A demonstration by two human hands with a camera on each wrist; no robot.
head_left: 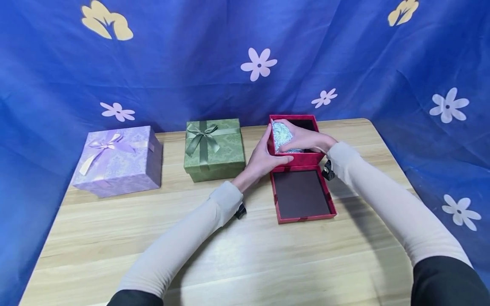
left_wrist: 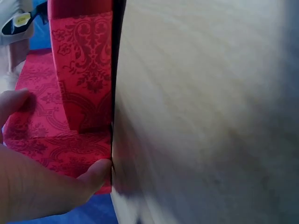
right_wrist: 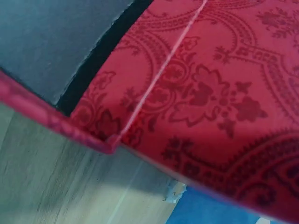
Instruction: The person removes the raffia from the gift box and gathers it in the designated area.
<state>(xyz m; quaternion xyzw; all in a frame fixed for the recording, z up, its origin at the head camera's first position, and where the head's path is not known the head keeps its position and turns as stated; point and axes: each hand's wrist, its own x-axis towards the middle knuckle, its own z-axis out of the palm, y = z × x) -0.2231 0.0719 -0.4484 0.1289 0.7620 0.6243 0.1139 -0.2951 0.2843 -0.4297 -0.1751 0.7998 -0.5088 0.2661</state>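
Note:
A red box (head_left: 308, 160) stands at the back right, its lid (head_left: 302, 193) lying with the dark inside up against the box's front. My left hand (head_left: 264, 159) holds the box by its left front corner. In the left wrist view the left thumb (left_wrist: 96, 175) presses the red patterned wall. Over the box opening, my right hand (head_left: 304, 138) curls its fingers and thumb around a shiny, crinkled silvery-blue bundle (head_left: 281, 134) at the box's left side. The right wrist view holds only the patterned red wall (right_wrist: 210, 102) and part of the lid; the right fingers are out of sight there.
A green gift box (head_left: 218, 155) with a ribbon bow stands left of the red one. Farther left is a lilac gift box (head_left: 118, 161) with a bow. A blue flowered cloth (head_left: 206, 55) hangs behind the wooden table (head_left: 237, 255).

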